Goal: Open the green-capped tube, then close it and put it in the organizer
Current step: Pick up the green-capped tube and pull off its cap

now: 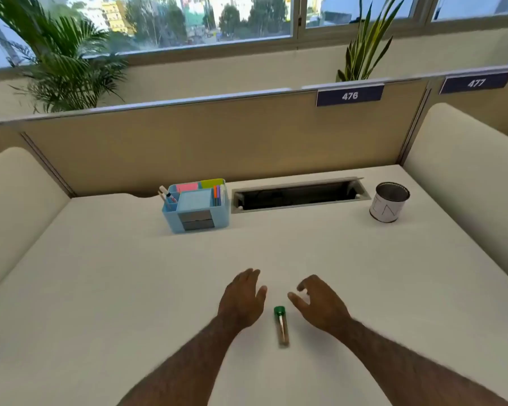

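Note:
A small clear tube with a green cap (281, 326) lies flat on the white desk near me, cap pointing away from me, brownish contents inside. My left hand (242, 298) hovers just left of it, palm down, fingers spread and holding nothing. My right hand (318, 303) is just right of the tube, fingers loosely curled apart, also empty. Neither hand touches the tube. The light blue desk organizer (173, 221) stands farther back, left of centre, holding pens, markers and coloured sticky notes.
A metal tin with a white paper label (389, 202) stands at the back right. A recessed cable slot (299, 194) is cut into the desk beside the organizer. Beige partition walls and padded side panels enclose the desk.

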A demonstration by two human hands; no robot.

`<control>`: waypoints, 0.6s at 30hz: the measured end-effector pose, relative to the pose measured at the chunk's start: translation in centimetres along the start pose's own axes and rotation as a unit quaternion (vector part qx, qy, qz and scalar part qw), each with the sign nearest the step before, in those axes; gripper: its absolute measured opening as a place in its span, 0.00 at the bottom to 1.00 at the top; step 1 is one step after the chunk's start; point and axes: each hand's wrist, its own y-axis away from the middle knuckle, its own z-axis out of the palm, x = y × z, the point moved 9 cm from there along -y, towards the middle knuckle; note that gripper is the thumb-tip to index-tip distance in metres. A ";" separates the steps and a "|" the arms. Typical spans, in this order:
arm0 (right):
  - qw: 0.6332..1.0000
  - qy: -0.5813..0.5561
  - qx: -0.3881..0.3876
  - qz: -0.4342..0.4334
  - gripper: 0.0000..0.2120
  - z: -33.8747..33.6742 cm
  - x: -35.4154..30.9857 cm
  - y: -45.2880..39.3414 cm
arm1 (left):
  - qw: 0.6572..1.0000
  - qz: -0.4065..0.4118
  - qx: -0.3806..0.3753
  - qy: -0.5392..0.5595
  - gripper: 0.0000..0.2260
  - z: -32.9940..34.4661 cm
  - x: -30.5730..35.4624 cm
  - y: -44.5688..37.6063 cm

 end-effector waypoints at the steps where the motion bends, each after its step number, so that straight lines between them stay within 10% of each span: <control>1: 1.000 0.003 -0.015 0.013 0.18 0.6 0.2 0.4 | 1.000 0.000 -0.021 0.004 0.25 0.7 -0.2 0.3; 18: 0.996 0.000 -0.066 0.060 0.20 4.6 -0.7 3.1 | 0.985 -0.038 -0.058 0.160 0.20 6.3 0.4 3.2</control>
